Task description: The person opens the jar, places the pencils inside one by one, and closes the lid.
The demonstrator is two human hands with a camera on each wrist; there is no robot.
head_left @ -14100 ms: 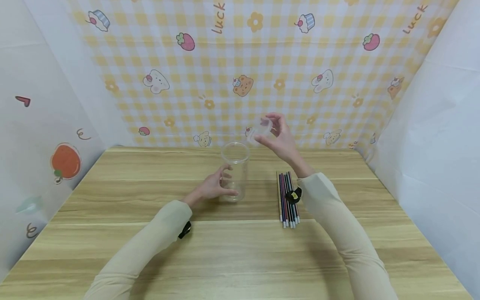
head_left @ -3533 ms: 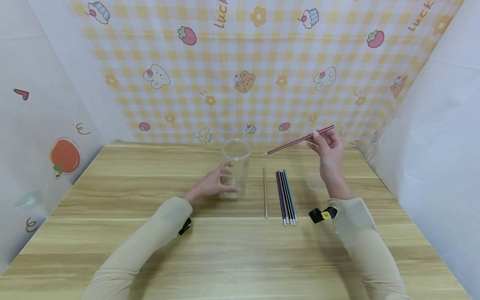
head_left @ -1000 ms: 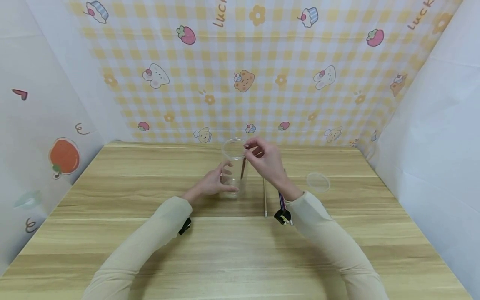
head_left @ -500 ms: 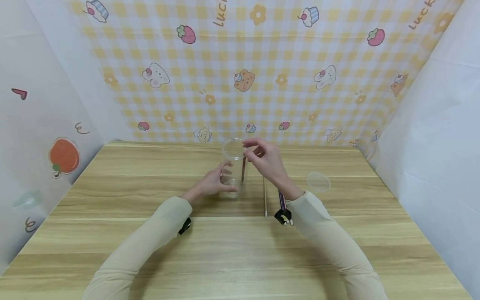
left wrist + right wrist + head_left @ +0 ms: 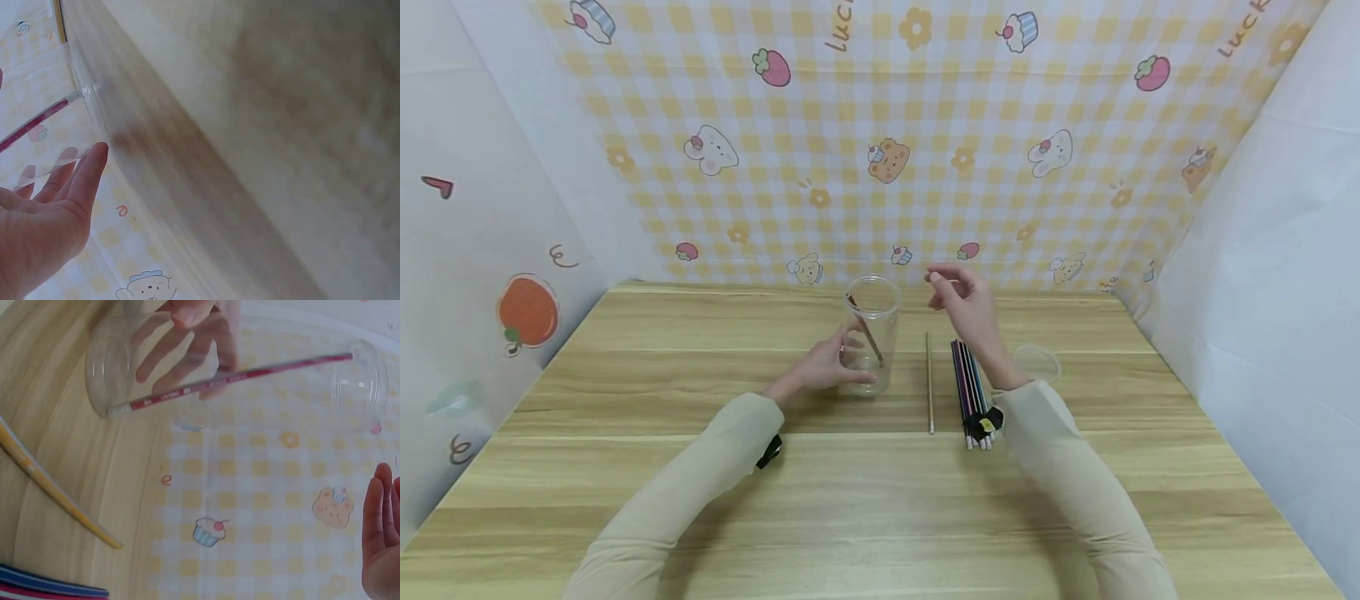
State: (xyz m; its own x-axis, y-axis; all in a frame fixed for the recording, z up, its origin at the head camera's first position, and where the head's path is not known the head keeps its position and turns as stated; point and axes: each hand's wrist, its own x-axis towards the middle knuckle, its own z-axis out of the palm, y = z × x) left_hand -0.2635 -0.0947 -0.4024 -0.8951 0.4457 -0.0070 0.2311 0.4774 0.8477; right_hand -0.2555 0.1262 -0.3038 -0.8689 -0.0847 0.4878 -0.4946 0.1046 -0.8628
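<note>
A tall clear plastic jar (image 5: 886, 333) stands upright on the table, its top uncovered. My left hand (image 5: 823, 364) grips its lower side, thumb in front and fingers behind. Inside leans a dark red pencil (image 5: 244, 375), eraser end down at the jar's bottom, top against the left of the rim. To the right of the jar and above the table, my right hand (image 5: 966, 308) holds nothing, its fingers loosely bent. Below it a yellow pencil (image 5: 930, 383) lies alone, beside a bundle of dark pencils (image 5: 967, 383) partly hidden by the right wrist camera.
A clear round lid (image 5: 1037, 362) lies flat to the right of the pencils, partly behind the right forearm. The wooden table (image 5: 880, 517) ends at a checked cloth backdrop (image 5: 820, 108), with white cloth walls at both sides.
The red pencil, held by the right hand over the jar, has been let go and now leans left inside it. The right hand has moved up and right. The left hand keeps its grip.
</note>
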